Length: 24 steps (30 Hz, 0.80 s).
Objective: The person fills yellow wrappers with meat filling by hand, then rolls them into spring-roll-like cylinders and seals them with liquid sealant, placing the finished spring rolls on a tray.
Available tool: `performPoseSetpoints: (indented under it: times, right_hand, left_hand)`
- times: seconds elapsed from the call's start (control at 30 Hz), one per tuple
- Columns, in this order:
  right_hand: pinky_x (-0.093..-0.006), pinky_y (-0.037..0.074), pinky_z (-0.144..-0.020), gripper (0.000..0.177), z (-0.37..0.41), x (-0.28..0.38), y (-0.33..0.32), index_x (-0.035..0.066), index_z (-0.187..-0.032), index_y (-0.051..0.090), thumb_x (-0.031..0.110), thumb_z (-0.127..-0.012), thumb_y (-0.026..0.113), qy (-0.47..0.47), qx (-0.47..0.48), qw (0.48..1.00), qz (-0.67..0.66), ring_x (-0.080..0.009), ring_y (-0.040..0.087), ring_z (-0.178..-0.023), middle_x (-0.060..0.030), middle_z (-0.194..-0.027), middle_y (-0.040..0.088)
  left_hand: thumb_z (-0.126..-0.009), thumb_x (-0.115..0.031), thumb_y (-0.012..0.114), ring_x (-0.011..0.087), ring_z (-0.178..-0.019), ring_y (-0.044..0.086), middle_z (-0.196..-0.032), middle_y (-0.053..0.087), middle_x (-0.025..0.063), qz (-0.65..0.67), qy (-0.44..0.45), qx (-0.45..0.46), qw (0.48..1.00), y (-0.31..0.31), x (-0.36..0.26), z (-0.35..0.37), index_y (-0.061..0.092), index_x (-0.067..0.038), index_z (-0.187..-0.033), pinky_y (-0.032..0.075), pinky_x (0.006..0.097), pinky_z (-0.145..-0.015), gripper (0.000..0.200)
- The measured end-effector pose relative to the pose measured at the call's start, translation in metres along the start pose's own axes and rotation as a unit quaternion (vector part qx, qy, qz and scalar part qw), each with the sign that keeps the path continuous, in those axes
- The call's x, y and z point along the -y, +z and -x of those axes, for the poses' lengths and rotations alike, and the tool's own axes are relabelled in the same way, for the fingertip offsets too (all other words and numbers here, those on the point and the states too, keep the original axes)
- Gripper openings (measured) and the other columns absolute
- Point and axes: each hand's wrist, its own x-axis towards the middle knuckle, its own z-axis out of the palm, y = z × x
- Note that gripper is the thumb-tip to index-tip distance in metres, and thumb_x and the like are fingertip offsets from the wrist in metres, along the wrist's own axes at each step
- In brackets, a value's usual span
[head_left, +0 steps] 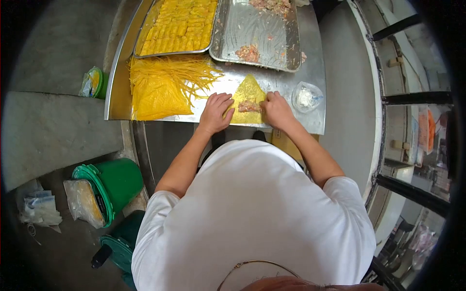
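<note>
A yellow wrapper sheet (249, 87) lies flat on the metal table with its pointed end facing away from me. Across its near part runs a short strip of pinkish minced filling (249, 106). My left hand (216, 112) rests at the sheet's left edge, fingers stretched and slightly apart. On the opposite side, my right hand (278, 110) has its fingers curled in at the right end of the filling, closed on the sheet's edge; the fingertips are partly hidden. Left of my left hand is a stack of yellow wrapper sheets (160, 94) with shredded, stringy edges.
At the back left, a tray (180, 53) holds rows of yellow rolls. Beside it, a metal tray (257, 36) carries heaps of minced filling. A clear container of white paste (307, 97) stands to the right. Green buckets (119, 186) are on the floor at left.
</note>
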Motion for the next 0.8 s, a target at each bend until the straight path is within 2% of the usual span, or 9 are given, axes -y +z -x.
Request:
performPoseSetpoints:
  times: [0.07,0.33,0.43,0.5,0.53,0.63,0.67,0.73,0.8]
  right_hand:
    - [-0.0431,0.053,-0.092,0.028,0.007,0.001,-0.007,0.008,-0.113,0.08,0.014,-0.088,0.068,-0.018,-0.099,0.995,0.014,-0.0355,0.061,-0.109,-0.0174,-0.104,0.065]
    - [-0.0465,0.055,-0.091,0.025,0.011,-0.016,-0.007,0.006,-0.109,0.077,0.013,-0.086,0.07,0.024,-0.098,0.995,0.012,-0.0403,0.064,-0.104,-0.0221,-0.101,0.066]
    - [-0.0515,0.058,-0.092,0.03,0.001,-0.014,0.0,0.004,-0.112,0.077,0.015,-0.085,0.073,0.169,-0.118,0.972,-0.116,-0.0451,0.07,-0.1,-0.0278,-0.106,0.072]
    - [-0.0529,0.059,-0.089,0.027,-0.004,-0.016,0.005,0.002,-0.103,0.077,0.023,-0.086,0.074,0.292,-0.018,0.944,-0.154,-0.0458,0.074,-0.094,-0.0292,-0.101,0.075]
    - [-0.0529,0.059,-0.089,0.027,-0.007,-0.017,0.007,0.002,-0.103,0.077,0.023,-0.086,0.074,0.291,-0.016,0.944,-0.153,-0.0458,0.074,-0.094,-0.0292,-0.101,0.075]
    - [-0.0522,0.059,-0.091,0.026,-0.004,-0.016,0.019,0.004,-0.1,0.077,0.025,-0.087,0.069,0.304,0.033,0.929,-0.207,-0.045,0.075,-0.099,-0.0267,-0.107,0.077]
    - [-0.0518,0.059,-0.09,0.026,-0.002,-0.019,0.023,0.004,-0.099,0.078,0.025,-0.087,0.067,0.294,0.004,0.926,-0.237,-0.0448,0.075,-0.098,-0.0245,-0.105,0.078]
    - [-0.0478,0.059,-0.085,0.023,-0.002,-0.03,0.046,0.003,-0.092,0.077,0.024,-0.087,0.068,0.298,-0.065,0.903,-0.303,-0.042,0.076,-0.092,-0.0231,-0.095,0.079]
    - [-0.0433,0.058,-0.078,0.019,0.001,-0.036,0.053,0.001,-0.086,0.075,0.019,-0.084,0.073,0.299,-0.078,0.863,-0.399,-0.0356,0.076,-0.082,-0.021,-0.086,0.077]
  left_hand:
    - [-0.09,-0.021,0.076,0.0339,-0.133,0.057,-0.138,0.067,0.0147,0.011,-0.014,-0.032,0.999,-0.004,-0.003,0.003,0.072,-0.004,-0.122,0.043,0.0516,-0.114,0.036]
    - [-0.089,-0.019,0.078,0.0369,-0.109,0.06,-0.112,0.066,0.0175,-0.096,-0.218,0.033,0.971,-0.018,-0.049,0.012,0.07,-0.003,-0.119,0.048,0.0491,-0.097,0.035]
    - [-0.09,-0.018,0.077,0.0379,-0.099,0.066,-0.101,0.071,0.0175,-0.064,-0.186,0.053,0.979,-0.008,-0.037,0.007,0.069,-0.002,-0.116,0.053,0.0469,-0.09,0.032]
    - [-0.089,-0.019,0.077,0.0373,-0.093,0.069,-0.095,0.072,0.0168,-0.005,-0.276,0.063,0.959,-0.006,-0.039,0.003,0.069,-0.001,-0.116,0.055,0.0462,-0.085,0.033]
    - [-0.089,-0.02,0.078,0.0366,-0.087,0.072,-0.089,0.074,0.0161,0.055,-0.364,0.072,0.927,-0.006,-0.041,0.0,0.069,-0.001,-0.116,0.057,0.0454,-0.08,0.034]
    - [-0.088,-0.025,0.08,0.0341,-0.08,0.075,-0.086,0.076,0.0151,0.054,-0.409,0.077,0.908,-0.007,-0.035,0.005,0.069,-0.001,-0.119,0.059,0.0455,-0.074,0.041]
    - [-0.085,-0.027,0.082,0.0412,-0.089,0.076,-0.095,0.079,0.0222,0.045,-0.417,0.084,0.904,-0.006,-0.032,0.006,0.073,0.0,-0.115,0.06,0.0479,-0.083,0.041]
    - [-0.085,-0.027,0.082,0.0369,-0.081,0.076,-0.088,0.079,0.0191,0.111,-0.477,0.155,0.858,-0.021,-0.032,-0.003,0.077,-0.002,-0.097,0.06,0.0445,-0.077,0.028]
    - [-0.084,-0.028,0.083,0.029,-0.072,0.074,-0.079,0.077,0.0143,0.149,-0.488,0.107,0.853,-0.021,-0.034,0.001,0.078,-0.003,-0.083,0.058,0.0402,-0.071,0.025]
